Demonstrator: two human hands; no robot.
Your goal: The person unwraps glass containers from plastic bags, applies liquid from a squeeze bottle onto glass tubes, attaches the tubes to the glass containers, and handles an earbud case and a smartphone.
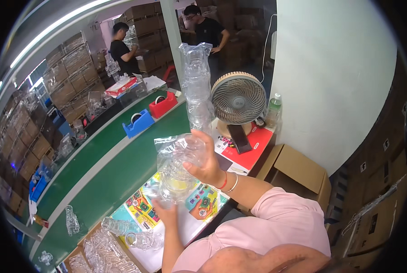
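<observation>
A clear, rounded plastic piece [178,157] with a loose film edge at its top stands over the table. My right hand [206,164] is closed on its right side, thumb across the front. Just below its lower end is my left hand [168,214]; its fingers are smeared by motion and partly behind the clear plastic, so their grip is unclear. A tall column of nested clear plastic pieces [197,86] rises beyond my right hand. Left of my left hand, two clear ribbed plastic pieces [144,240] lie beside a cardboard box [117,241] of similar clear parts.
Colourful printed sheets [142,207] cover the near table. A fan [238,98], a phone [239,138] and a bottle [275,102] stand at the back right. Blue [138,123] and red [163,104] tape dispensers sit along the green belt [108,170]. Two people stand farther back.
</observation>
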